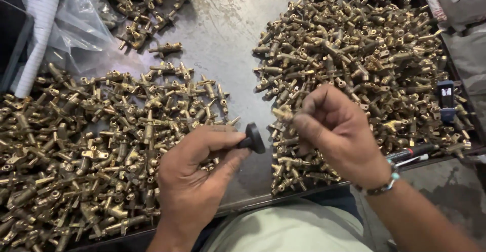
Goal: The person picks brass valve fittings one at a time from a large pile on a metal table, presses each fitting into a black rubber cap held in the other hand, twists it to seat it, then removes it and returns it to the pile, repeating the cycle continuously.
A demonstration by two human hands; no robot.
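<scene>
Now the left hand (195,173) pinches a small black round knob (253,138) and the right hand (334,128) closes on a short brass valve fitting (282,114) above the metal tray (238,34); both seem rigid, light, best held at the body

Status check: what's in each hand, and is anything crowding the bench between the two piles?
Left hand grips black knob. Right hand pinches one brass fitting, knob just short of it. Brass piles left and right; bare grey strip between.
</scene>
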